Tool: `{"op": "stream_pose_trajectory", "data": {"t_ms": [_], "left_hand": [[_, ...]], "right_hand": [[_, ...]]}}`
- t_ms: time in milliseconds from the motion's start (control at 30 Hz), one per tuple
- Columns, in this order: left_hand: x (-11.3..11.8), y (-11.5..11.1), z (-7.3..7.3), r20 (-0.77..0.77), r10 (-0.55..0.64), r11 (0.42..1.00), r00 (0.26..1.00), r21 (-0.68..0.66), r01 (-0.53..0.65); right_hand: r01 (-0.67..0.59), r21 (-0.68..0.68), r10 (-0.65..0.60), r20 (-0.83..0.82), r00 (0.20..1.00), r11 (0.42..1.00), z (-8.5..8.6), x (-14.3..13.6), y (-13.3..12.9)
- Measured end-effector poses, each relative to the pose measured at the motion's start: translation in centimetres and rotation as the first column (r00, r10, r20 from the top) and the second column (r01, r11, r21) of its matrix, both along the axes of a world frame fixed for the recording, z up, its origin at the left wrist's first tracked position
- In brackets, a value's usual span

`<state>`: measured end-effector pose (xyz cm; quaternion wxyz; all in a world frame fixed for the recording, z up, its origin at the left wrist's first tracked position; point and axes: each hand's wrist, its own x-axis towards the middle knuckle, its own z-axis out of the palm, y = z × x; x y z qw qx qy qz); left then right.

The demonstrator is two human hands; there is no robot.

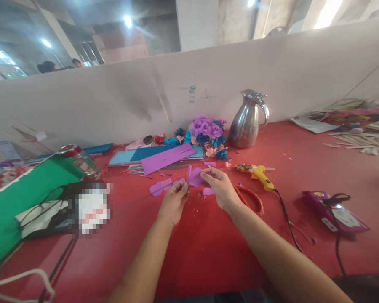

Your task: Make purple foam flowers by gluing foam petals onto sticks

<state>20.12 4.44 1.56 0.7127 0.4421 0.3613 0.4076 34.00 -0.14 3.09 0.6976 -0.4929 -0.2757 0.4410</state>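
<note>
Over the red table, my left hand [176,197] and my right hand [219,185] are close together, both with closed fingertips. A purple paper petal [195,177] is pinched at its edge by my right thumb and finger. My left fingers close on the lower end of an upright, narrow purple paper piece [189,171] beside that petal; whether the two are joined I cannot tell. Cut purple petals [160,188] lie to the left of my left hand, and one loose petal [208,191] lies under my right hand. Orange-handled scissors [255,201] rest partly hidden behind my right forearm.
A yellow glue gun [261,176] with a black cord lies right of my hands, near a purple power strip [336,212]. Behind are a purple paper sheet [169,158], paper flowers [206,130] and a steel jug [246,120]. A glass jar [82,162] stands left.
</note>
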Motion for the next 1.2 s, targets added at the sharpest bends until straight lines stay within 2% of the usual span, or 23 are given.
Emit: {"op": "stream_pose_trajectory", "data": {"t_ms": [233,1000,1200], "left_hand": [[0.30,-0.28,0.43,0.010,0.048,0.998,0.999,-0.033,-0.048],[0.36,-0.23,0.52,0.033,0.141,0.989,0.989,0.047,-0.143],[0.40,-0.12,0.12,0.032,0.157,0.986,0.987,0.045,-0.158]], "right_hand": [[-0.008,0.015,0.008,-0.030,1.000,1.000,0.04,-0.09,-0.05],[-0.017,0.013,0.018,-0.042,0.999,1.000,-0.22,-0.47,-0.03],[-0.014,-0.005,0.014,-0.032,0.999,1.000,-0.19,-0.49,-0.03]]}}
